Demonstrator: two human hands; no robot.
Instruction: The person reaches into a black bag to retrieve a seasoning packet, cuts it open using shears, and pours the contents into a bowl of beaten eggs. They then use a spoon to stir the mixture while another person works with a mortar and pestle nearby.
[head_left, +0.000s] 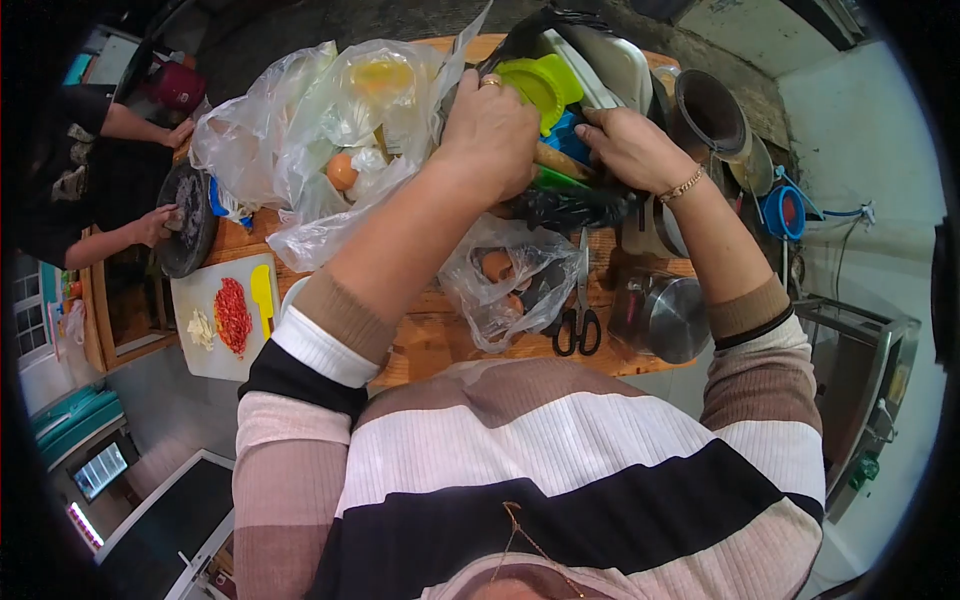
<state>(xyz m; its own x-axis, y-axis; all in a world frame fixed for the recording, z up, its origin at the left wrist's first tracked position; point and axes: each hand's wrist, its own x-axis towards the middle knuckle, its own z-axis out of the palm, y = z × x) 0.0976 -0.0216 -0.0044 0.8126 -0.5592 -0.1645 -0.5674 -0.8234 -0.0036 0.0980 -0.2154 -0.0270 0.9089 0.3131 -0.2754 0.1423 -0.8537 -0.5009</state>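
A black plastic bag (585, 208) lies bunched on the wooden table, its mouth spread around several items. Inside are a lime-green plastic dish (545, 88), white plastic containers (625, 65), something blue (568, 135) and a brown rod-like piece (562, 162). My left hand (490, 135), a ring on one finger, is closed at the bag's left side beside the green dish; its fingertips are hidden. On the opposite side, my right hand (638, 150) has thumb and fingers closed at the lower edge of a white container.
Clear plastic bags (300, 130) hold an egg (342, 171). A smaller clear bag (500, 285), scissors (580, 310) and a metal pot (672, 318) lie nearer. At left are a cutting board (200, 362) with chopped red pieces, a stone mortar (187, 235) and another person's hand (157, 225).
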